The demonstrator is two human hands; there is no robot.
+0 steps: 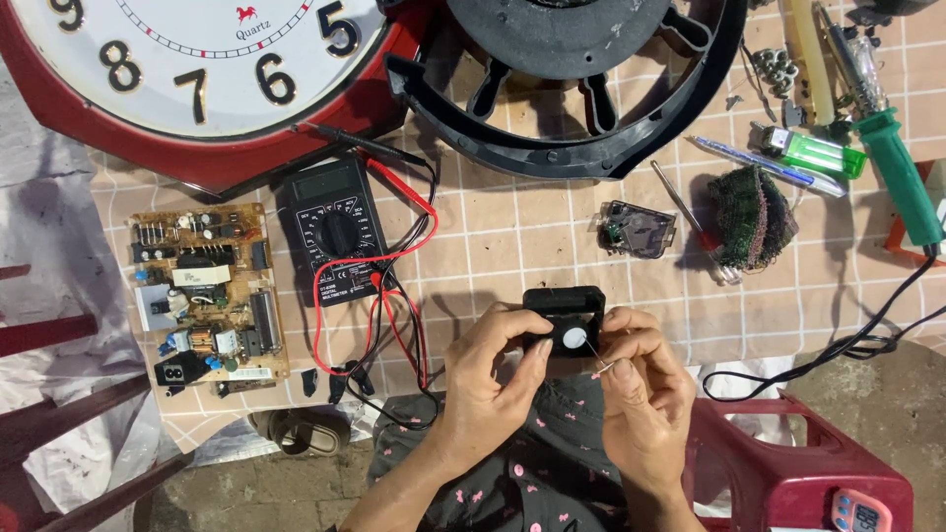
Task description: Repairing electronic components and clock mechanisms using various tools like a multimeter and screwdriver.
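Note:
My left hand (pixel 493 379) grips a small black square clock movement (pixel 565 313) with a white round disc in its middle. My right hand (pixel 641 389) pinches a thin metal pin or needle (pixel 598 361) at the movement's right side, close to the white disc. Both hands are held over my lap at the near edge of the tiled work surface (pixel 512 236). A large red wall clock (pixel 197 79) with a white dial lies at the far left.
A black multimeter (pixel 335 234) with red and black leads sits left of my hands, beside a circuit board (pixel 202 296). A black fan guard (pixel 572 79) lies behind. A clear small module (pixel 638 229), scouring pad (pixel 754 217), green soldering iron (pixel 892 167) and red stool (pixel 798 463) are at right.

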